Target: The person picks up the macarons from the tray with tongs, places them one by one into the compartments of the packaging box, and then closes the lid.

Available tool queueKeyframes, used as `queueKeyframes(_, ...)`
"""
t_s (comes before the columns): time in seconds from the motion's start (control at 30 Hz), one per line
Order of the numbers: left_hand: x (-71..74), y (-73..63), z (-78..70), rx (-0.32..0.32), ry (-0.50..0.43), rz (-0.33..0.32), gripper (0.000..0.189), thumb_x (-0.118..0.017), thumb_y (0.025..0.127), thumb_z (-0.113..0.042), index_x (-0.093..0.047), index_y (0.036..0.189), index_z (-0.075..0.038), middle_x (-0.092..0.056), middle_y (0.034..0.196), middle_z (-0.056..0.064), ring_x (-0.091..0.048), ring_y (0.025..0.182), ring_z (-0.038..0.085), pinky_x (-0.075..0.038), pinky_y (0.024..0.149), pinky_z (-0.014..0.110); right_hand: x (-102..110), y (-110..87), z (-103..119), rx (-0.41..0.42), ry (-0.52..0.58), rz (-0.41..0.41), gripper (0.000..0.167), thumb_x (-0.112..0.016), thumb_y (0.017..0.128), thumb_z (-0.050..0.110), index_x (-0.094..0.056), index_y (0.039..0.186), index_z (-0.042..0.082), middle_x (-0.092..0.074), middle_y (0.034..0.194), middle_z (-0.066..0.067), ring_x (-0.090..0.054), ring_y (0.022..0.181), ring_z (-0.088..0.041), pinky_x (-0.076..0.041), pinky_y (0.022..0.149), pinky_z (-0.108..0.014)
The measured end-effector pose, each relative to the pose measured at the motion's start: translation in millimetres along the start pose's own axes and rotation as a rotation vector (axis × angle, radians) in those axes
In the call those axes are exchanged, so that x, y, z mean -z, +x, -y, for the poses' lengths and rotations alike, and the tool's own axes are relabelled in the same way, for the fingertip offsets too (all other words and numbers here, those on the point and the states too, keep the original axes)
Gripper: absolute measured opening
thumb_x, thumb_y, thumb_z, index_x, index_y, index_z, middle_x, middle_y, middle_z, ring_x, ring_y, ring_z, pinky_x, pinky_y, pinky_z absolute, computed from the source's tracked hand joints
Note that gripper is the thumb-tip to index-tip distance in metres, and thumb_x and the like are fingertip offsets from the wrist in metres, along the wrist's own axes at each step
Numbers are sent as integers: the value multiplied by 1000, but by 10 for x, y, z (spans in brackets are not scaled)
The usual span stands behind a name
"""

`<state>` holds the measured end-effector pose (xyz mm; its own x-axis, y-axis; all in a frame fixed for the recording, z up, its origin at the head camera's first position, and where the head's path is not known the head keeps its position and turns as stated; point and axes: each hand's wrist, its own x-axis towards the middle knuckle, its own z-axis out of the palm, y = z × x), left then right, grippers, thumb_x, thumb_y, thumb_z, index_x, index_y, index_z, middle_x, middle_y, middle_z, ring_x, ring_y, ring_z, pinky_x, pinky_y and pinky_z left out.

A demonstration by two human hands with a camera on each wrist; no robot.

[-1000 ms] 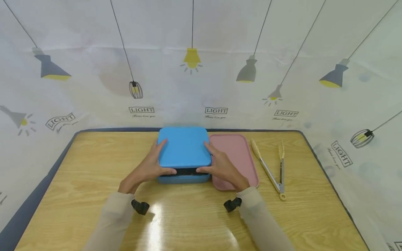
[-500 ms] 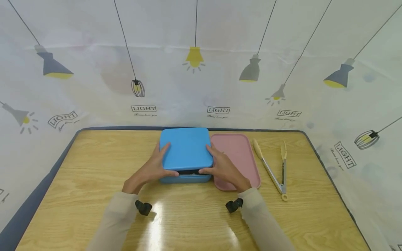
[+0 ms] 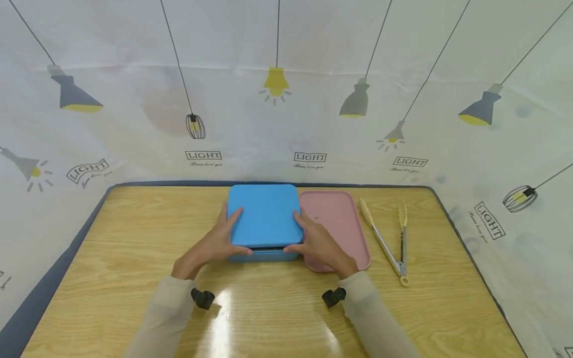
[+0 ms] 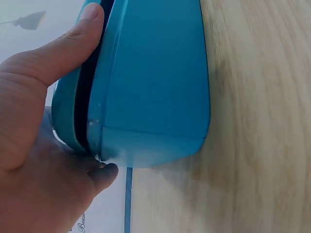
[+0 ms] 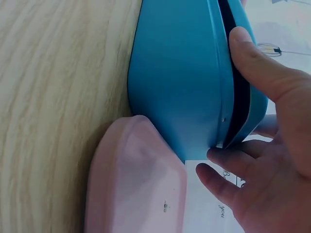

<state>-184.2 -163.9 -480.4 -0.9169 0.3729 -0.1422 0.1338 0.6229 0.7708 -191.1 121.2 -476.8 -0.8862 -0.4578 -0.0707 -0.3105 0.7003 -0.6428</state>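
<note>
A bright blue lid [image 3: 265, 216] lies over a blue rectangular box [image 3: 264, 255] at the back middle of the table. My left hand [image 3: 219, 241] grips the lid's left side, its thumb along the front edge. On the other side my right hand [image 3: 319, 239] holds it the same way. A narrow dark gap separates the lid [image 4: 65, 114] from the box [image 4: 155, 73] in the left wrist view. The right wrist view has the gap too, with my fingertips close to the box's [image 5: 175, 68] rim. The inside of the box is hidden.
A pink tray [image 3: 340, 223] lies right beside the box, partly under my right hand, with small specks on it. Farther right are spread-open tongs [image 3: 404, 281] with beige tips. A printed backdrop [image 3: 250, 114] rises behind the wooden table [image 3: 147, 223].
Both hands have lowered the lid toward the box and slightly toward me, and the dark gap at the front has narrowed. Tray and tongs have stayed in place.
</note>
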Motion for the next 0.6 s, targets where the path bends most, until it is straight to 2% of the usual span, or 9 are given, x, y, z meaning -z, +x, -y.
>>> queueKeyframes(0.1,4,-25,15,-1,8,17,120,-88,75,-32,-7,160,-5,27,158,28,6,147,52,-20,115,67,-10,-24,12,2,-17,9,110,-82,78,44,-17,157,4,-5,164,-19,-33,144,-32,-39,112,-42)
queueKeyframes(0.33,-9,-47,30,15,36,62,125,-89,73,-26,-2,161,-11,30,157,26,6,147,51,-20,116,64,-28,-49,9,26,-44,12,110,-81,77,44,-17,157,3,-6,163,-23,-35,143,-32,-40,111,-41)
queueKeyframes(0.6,-22,-64,14,7,59,61,123,-87,76,-21,1,160,-8,33,156,26,7,147,51,-19,117,62,-29,-91,7,68,-116,25,105,-76,81,45,-16,157,3,-6,161,-29,-39,140,-37,-42,110,-42)
